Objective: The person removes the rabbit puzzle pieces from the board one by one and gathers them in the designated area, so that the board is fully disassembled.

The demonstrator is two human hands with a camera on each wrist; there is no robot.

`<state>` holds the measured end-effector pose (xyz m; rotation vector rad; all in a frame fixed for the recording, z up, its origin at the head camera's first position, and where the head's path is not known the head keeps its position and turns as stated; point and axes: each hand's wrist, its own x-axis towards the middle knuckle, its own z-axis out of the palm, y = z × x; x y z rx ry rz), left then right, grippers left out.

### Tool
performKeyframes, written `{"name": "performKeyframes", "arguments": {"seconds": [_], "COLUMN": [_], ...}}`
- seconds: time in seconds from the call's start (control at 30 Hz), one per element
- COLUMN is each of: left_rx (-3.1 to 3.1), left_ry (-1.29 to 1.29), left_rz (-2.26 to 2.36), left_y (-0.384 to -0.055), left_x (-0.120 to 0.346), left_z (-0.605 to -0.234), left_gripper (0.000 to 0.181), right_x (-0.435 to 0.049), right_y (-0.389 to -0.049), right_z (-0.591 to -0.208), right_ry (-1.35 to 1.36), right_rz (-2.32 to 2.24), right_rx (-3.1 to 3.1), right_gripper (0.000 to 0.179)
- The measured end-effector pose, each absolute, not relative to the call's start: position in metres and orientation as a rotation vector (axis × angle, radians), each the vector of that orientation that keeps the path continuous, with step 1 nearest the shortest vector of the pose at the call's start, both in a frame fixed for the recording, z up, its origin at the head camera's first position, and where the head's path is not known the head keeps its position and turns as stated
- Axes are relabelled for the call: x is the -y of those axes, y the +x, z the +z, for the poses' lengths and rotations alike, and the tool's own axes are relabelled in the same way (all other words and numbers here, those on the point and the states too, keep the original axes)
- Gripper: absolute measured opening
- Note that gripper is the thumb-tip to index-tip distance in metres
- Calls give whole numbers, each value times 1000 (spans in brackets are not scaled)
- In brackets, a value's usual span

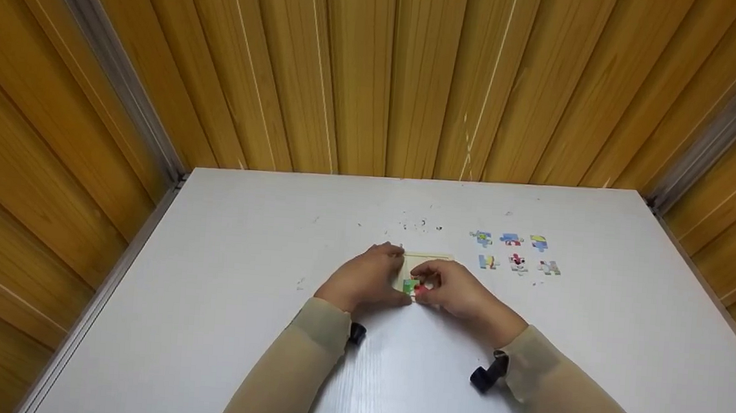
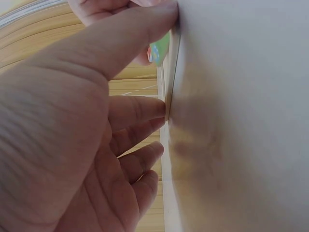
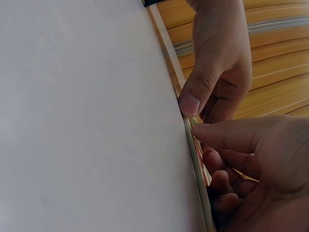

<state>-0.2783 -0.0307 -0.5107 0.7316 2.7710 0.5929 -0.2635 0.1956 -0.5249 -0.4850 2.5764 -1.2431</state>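
Observation:
A small pale puzzle tray (image 1: pixel 429 256) lies flat on the white table. My left hand (image 1: pixel 370 274) holds it at the left side, thumb on the near edge and fingers towards the far left corner. A green puzzle piece (image 1: pixel 409 286) sits in the tray's near left corner; part of it shows past the thumb in the left wrist view. My right hand (image 1: pixel 456 290) reaches over the tray, with thumb and curled fingers pinching a red and white puzzle piece (image 1: pixel 420 290) beside the green one. Most of that piece is hidden under the fingers.
Several loose puzzle pieces lie in two rows right of the tray, among them a yellow and blue piece (image 1: pixel 539 243) and a red and white one (image 1: pixel 517 262). Small dark specks (image 1: pixel 423 223) dot the table behind the tray. A wooden-plank wall (image 1: pixel 390 78) rises behind.

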Motion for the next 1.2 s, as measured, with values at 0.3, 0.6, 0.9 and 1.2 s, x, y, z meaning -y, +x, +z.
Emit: {"name": "performKeyframes", "arguments": {"seconds": [0.3,0.6,0.9,1.2], "left_rx": [-2775,-2753,-2750,-2736], "left_ry": [724,700,691,621], "left_rz": [595,620,605,647], "left_y": [-279,-279,-281,-278], "left_x": [31,29,26,23], "left_z": [-514,-516,-514,-511], "left_gripper": [78,78,80,82], "right_x": [-196,-213,-256,-292], "right_y": [-263,-266,-264,-255], "right_z": [-524,-512,-502,-498], "right_ry": [-460,-385,-298,-305], "right_rz": [-1261,-1271,-1195,-1115], "right_rx": [-2557,-2507,-2586,-2634], "right_gripper": [41,42,45,41]}}
